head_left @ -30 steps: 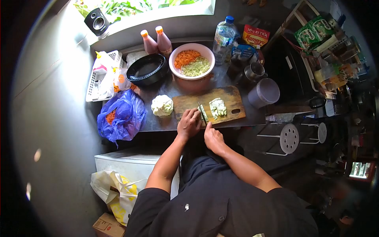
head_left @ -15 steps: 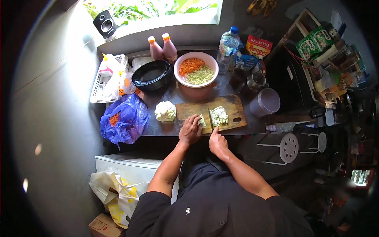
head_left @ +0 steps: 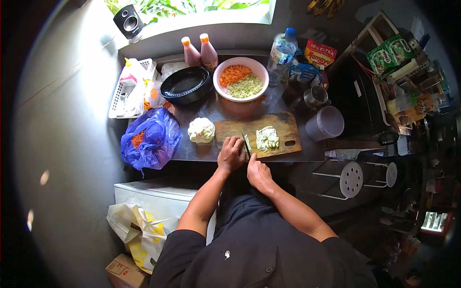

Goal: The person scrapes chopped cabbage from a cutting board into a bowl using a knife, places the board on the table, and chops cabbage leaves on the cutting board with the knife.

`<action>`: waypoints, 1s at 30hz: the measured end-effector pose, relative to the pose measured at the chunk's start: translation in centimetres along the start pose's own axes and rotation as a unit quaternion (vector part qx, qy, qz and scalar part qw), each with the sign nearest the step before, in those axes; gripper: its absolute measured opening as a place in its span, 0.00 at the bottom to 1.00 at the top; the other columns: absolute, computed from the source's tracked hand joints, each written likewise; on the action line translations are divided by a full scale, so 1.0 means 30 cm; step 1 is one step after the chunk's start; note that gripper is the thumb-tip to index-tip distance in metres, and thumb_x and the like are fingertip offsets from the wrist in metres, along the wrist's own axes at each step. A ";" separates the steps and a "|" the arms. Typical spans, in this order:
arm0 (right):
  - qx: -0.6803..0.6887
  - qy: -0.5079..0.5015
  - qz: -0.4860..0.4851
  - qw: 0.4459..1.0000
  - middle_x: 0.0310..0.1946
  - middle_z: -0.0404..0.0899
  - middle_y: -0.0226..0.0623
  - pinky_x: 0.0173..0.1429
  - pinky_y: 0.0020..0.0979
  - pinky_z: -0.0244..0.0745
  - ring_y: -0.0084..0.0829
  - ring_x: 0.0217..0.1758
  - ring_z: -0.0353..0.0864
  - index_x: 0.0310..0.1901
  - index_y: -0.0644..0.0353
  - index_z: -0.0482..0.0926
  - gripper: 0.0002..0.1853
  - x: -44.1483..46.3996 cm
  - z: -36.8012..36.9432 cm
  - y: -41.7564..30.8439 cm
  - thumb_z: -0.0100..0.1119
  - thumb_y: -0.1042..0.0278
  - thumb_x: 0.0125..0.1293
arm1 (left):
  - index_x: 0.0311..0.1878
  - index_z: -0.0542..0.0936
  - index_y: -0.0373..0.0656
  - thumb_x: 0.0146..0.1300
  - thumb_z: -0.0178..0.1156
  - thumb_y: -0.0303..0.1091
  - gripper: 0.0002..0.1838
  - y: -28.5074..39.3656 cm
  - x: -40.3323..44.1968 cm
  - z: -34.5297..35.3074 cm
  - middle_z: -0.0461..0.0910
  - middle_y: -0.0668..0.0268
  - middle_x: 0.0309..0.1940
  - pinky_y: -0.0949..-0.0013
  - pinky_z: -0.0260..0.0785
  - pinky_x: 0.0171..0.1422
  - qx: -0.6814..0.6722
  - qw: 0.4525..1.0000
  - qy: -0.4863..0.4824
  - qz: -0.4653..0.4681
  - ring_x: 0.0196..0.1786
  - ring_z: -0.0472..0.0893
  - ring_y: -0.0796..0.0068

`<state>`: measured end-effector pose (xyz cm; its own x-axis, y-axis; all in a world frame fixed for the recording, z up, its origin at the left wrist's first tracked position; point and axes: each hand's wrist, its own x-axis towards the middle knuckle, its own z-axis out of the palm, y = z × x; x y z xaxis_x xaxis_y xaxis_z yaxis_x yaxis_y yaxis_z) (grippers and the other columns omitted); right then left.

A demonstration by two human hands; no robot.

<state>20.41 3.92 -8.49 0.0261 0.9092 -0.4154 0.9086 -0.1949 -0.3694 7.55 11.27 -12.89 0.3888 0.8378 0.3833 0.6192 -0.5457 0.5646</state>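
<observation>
A slim dark knife point(head_left: 247, 147) clasped in the right hand point(head_left: 260, 173) points from the front edge of the brown rectangular wooden board point(head_left: 283, 121) toward its back, between a pale-green leaf strip point(head_left: 248, 139) and the left hand point(head_left: 231, 153), its bunched fingers' hold hidden.

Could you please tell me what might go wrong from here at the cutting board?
The knife is very close to the fingers of the left hand, so a slip might nick them. The cutting board lies near the front edge of the table and could shift if pushed. The round cabbage rests beside the cutting board and might roll if bumped.
</observation>
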 end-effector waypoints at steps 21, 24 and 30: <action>-0.102 0.053 -0.032 0.993 0.30 0.86 0.51 0.38 0.41 0.86 0.47 0.35 0.90 0.48 0.67 0.67 0.11 0.013 0.075 0.010 0.53 0.73 0.70 | 0.37 0.77 0.37 0.52 0.62 0.22 0.08 -0.019 0.012 0.009 0.77 0.54 0.39 0.54 0.72 0.51 -0.057 0.998 0.002 0.041 0.45 0.76 0.49; -0.065 0.048 -0.030 0.996 0.32 0.86 0.55 0.40 0.44 0.86 0.51 0.37 0.89 0.49 0.69 0.66 0.13 0.006 0.045 0.010 0.55 0.75 0.66 | 0.37 0.77 0.38 0.53 0.62 0.23 0.08 -0.007 0.006 0.002 0.76 0.56 0.39 0.56 0.72 0.52 -0.038 0.999 -0.002 0.022 0.46 0.76 0.52; -0.044 0.024 -0.021 0.999 0.32 0.85 0.58 0.41 0.46 0.85 0.54 0.37 0.89 0.48 0.70 0.65 0.14 -0.065 0.056 0.017 0.56 0.76 0.65 | 0.38 0.77 0.37 0.53 0.62 0.23 0.08 0.004 -0.011 0.012 0.76 0.55 0.39 0.56 0.72 0.52 -0.045 0.999 0.005 0.030 0.46 0.76 0.51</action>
<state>20.13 1.43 -9.26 0.0059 0.9331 -0.3596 0.9426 -0.1252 -0.3095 7.74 10.93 -13.21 0.4156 0.8037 0.4259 0.5312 -0.5946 0.6035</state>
